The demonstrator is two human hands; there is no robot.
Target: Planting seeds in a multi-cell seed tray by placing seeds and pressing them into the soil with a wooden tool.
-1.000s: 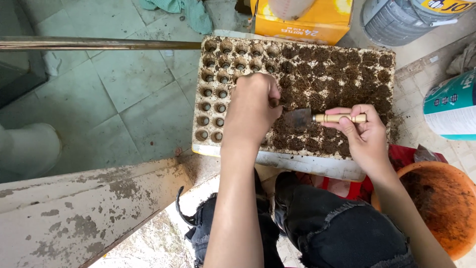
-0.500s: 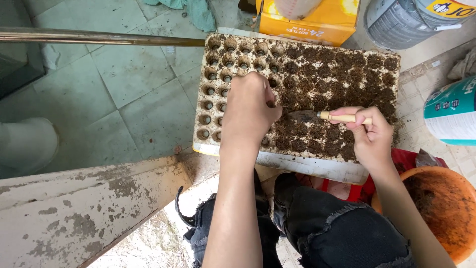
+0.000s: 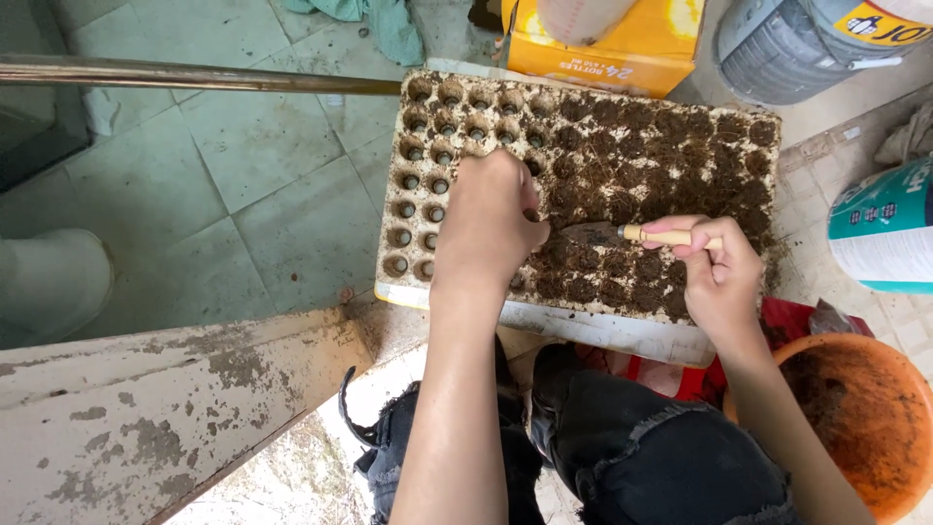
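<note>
Holding the little trowel (image 3: 622, 233) by its pale wooden handle, my right hand (image 3: 719, 277) is curling its fingers tight around it, so that grip is closed on the tool. A second ago the blade was lying flatter and higher over the dirt; now it is tipping down and sliding left, until its metal tip is almost touching my left hand (image 3: 489, 219). My left hand is staying bunched up over the middle of the seed tray (image 3: 428, 292), fingers tucked under and pressing into the dirt. I cannot tell if it is pinching anything, because the fingertips are hidden. It has hardly moved.

To me, that means the dirt is getting pushed toward the cups right by my left hand, and the filling is creeping from the right side toward the left.

Nearest to me, my dark trousers (image 3: 641, 447) are sitting under the tray's edge, and the orange bowl (image 3: 855, 418) with dirt in it is waiting just by my right arm. On the tray, the right part is full of brown dirt, while the left cups are showing empty. Farther off, a yellow box (image 3: 622, 49), a grey bucket (image 3: 768, 49) and a teal tub (image 3: 880, 228) are standing around the tray.
</note>
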